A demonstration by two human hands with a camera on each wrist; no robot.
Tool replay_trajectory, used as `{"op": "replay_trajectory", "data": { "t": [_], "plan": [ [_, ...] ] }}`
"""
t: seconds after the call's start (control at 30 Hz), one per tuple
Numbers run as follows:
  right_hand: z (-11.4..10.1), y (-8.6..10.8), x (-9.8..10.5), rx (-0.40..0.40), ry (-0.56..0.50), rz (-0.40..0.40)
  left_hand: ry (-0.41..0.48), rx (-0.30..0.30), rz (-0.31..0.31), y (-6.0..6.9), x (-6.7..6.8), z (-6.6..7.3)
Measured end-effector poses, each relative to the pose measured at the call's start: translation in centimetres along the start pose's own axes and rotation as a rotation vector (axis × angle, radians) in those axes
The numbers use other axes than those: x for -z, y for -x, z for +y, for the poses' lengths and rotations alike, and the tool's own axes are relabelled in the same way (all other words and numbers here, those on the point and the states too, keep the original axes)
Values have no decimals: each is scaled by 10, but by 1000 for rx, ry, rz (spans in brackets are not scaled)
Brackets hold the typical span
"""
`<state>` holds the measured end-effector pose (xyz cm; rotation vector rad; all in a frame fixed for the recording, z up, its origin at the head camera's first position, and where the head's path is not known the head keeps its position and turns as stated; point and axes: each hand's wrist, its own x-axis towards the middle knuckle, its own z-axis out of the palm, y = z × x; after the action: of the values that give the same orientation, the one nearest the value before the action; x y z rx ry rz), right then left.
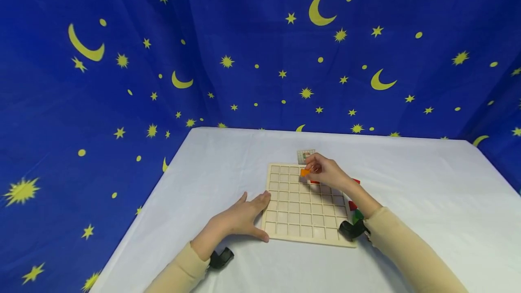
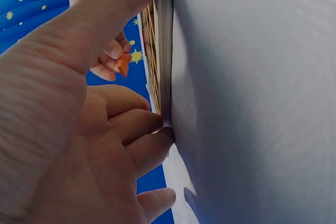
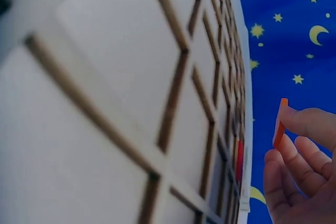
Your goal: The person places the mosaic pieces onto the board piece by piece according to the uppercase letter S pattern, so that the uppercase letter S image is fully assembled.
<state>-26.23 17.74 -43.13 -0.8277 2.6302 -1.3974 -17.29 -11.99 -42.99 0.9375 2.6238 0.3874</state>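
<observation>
My right hand (image 1: 329,174) pinches a small flat orange piece (image 1: 305,172) between thumb and fingers, above the far part of a wooden grid board (image 1: 294,206). In the right wrist view the orange piece (image 3: 280,124) is seen nearly edge-on, apart from the board. One red piece (image 1: 314,182) lies in a cell near the far edge, partly hidden by the right hand. Along the board's left side rests my left hand (image 1: 241,217), thumb spread toward the near corner. Its fairly straight fingers touch the board's edge (image 2: 165,51) in the left wrist view.
Just beyond the board lies a small card (image 1: 303,155) with a printed grid. Past the board's right side are a red piece (image 1: 352,205) and a green piece (image 1: 358,215), partly covered by the right arm. A white cloth (image 1: 439,202) covers the table; a blue star-patterned curtain (image 1: 260,49) hangs behind.
</observation>
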Motion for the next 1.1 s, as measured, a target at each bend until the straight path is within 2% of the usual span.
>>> {"op": "replay_trajectory", "data": {
  "t": [0.37,0.83,1.1],
  "plan": [
    [5,-2,-7,3,17,-52,0,-1,0,0,1,1],
    [8,-1,-12,14,87,-49,7,0,-2,1,2,2],
    [8,-1,-12,16,84,-49,0,-5,3,1,2,2]
  ]
}}
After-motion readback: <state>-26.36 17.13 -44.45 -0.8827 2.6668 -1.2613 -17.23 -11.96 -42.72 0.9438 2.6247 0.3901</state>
